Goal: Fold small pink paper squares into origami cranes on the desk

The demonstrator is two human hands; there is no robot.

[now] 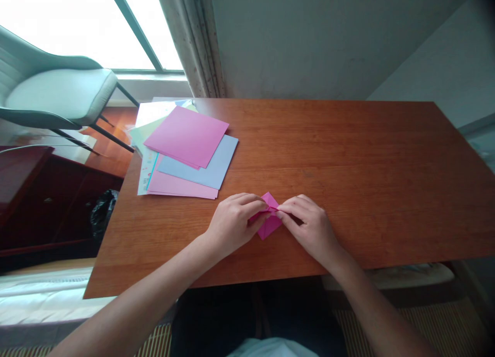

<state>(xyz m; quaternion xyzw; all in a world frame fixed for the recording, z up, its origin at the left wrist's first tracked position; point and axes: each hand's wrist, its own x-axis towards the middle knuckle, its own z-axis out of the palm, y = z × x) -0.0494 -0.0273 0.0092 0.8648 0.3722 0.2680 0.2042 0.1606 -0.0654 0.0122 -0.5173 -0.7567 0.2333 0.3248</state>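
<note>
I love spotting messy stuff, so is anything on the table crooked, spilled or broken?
Nothing looks spilled or broken. The paper pile at the left of the table looks askew: its sheets lie at different angles. The small pink paper between the left hand and right hand is folded, with no tear that I can see.

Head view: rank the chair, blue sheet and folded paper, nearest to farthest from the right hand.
1. Folded paper: pinched by the right hand.
2. Blue sheet: on the table, to the left.
3. Chair: far left, beyond the table.
</note>
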